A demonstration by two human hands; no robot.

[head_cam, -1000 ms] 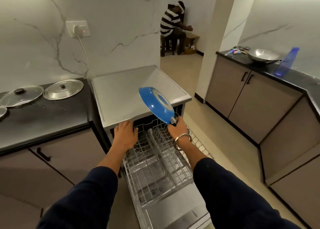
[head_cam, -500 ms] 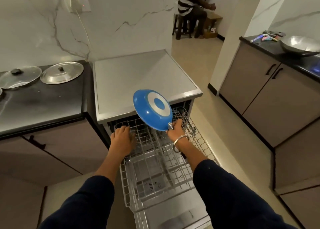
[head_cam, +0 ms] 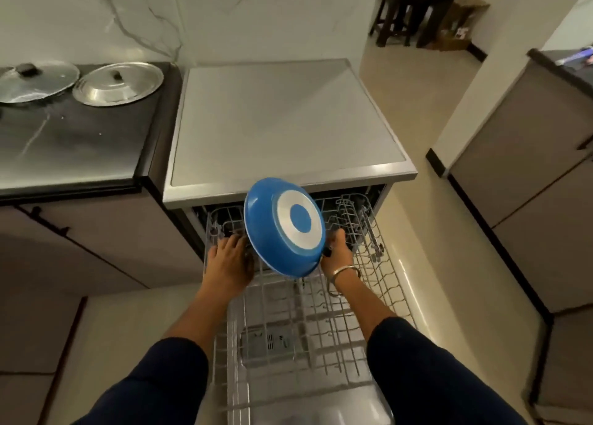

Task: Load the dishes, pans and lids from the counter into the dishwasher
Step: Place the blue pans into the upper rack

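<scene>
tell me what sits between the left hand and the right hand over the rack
In the head view, the blue frying pan is between them, tilted with its underside toward the camera. The right hand holds its handle; the left hand rests on the dishwasher rack.

A round blue pan [head_cam: 284, 227] shows a white ring around a blue centre. Upper left, two silvery metal lids [head_cam: 118, 83] lie on the glossy black counter [head_cam: 73, 142]; white marble wall [head_cam: 192, 13] has grey veins.

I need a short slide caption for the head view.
Right hand holds blue pan above dishwasher rack; left hand on rack.
</scene>
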